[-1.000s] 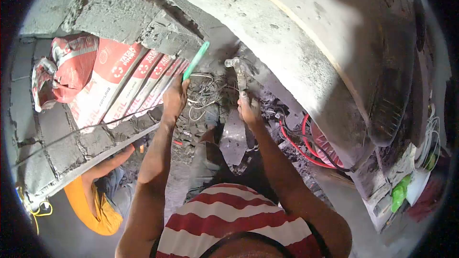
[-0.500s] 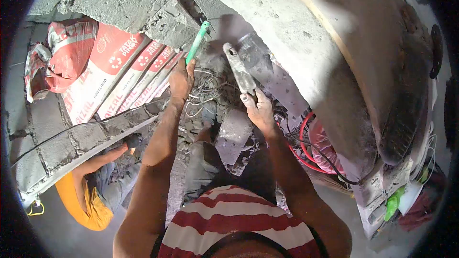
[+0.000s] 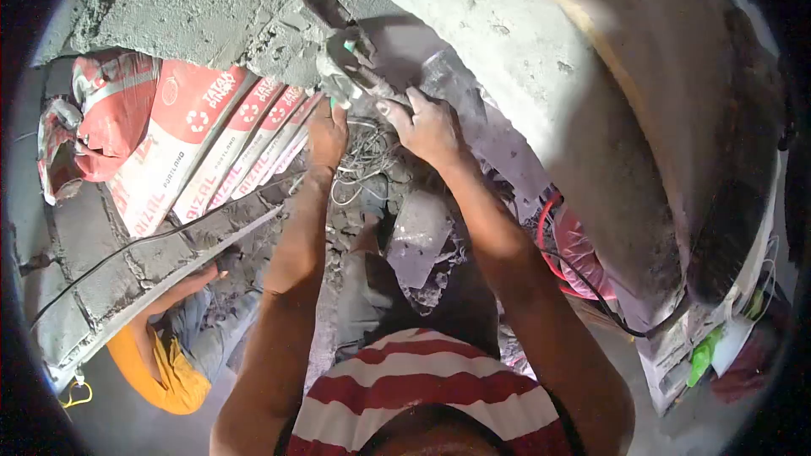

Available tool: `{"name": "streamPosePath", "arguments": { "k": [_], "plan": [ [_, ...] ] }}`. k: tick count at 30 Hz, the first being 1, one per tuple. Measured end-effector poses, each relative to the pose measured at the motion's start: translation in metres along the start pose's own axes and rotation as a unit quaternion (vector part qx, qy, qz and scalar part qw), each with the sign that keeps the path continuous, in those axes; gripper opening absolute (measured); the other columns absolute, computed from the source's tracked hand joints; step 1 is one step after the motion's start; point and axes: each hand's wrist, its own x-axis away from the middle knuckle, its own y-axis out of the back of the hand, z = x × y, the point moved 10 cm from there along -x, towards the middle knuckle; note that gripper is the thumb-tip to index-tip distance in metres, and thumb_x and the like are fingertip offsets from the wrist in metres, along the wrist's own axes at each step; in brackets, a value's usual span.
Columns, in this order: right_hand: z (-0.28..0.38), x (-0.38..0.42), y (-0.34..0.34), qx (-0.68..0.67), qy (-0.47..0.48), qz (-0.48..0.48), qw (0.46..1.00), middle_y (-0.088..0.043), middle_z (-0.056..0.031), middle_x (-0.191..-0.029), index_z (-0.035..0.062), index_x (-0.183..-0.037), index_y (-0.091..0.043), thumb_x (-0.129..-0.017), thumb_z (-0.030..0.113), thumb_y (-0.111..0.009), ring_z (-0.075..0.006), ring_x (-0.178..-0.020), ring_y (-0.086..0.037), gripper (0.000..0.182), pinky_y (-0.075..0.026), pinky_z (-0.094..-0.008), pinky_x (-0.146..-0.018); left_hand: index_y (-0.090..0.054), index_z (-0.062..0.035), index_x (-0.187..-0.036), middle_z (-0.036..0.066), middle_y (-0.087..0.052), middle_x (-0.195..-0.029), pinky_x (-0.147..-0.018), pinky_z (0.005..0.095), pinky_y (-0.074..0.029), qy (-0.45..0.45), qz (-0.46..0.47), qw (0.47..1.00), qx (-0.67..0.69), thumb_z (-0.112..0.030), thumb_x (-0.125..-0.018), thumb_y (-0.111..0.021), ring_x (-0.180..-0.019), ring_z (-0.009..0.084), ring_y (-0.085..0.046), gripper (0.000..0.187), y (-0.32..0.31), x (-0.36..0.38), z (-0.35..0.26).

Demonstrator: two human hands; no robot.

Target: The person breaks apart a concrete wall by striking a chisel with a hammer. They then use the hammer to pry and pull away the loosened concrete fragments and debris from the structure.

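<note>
Right hand [image 3: 432, 130] gripping hammer [image 3: 372, 85], beside concrete edge [image 3: 291, 67]

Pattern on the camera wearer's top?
Red and white stripes cross the fabric top; best in the head view.

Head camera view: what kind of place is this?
Probably a building site: I can see cement bags, bare grey blocks, and a hammer in the person's right hand.

The sleeveless top [image 3: 429, 382] has red and white stripes and black edging [image 3: 435, 411].
</note>
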Motion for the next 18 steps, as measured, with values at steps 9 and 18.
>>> {"name": "streamPosePath", "arguments": {
  "k": [9,18],
  "plan": [
    [-0.032,0.077,0.009,-0.09,0.005,-0.059,0.994,-0.065,-0.0275,-0.088,-0.0078,-0.115,-0.057,-0.089,0.026,-0.058,-0.0394,-0.077,-0.066,0.043,-0.051,-0.0403,-0.07,-0.054,-0.0047,-0.094,0.024,-0.061,-0.067,-0.051,0.0538,-0.042,0.088,0.056,0.988,-0.113,-0.044,-0.097,-0.05,-0.062,0.0464,-0.059,0.039,0.005,0.105,-0.024],
    [-0.056,0.117,0.007,-0.203,-0.052,0.018,0.978,-0.063,-0.0311,-0.101,-0.0063,-0.115,-0.056,-0.093,0.045,-0.055,-0.0465,-0.098,-0.061,0.057,-0.048,-0.0458,-0.084,-0.054,-0.0056,-0.088,0.021,-0.06,-0.071,-0.054,0.0498,-0.046,-0.027,-0.086,0.981,-0.172,-0.039,-0.094,-0.056,-0.065,0.042,-0.06,0.034,0.061,0.027,-0.07]
  ]
}}
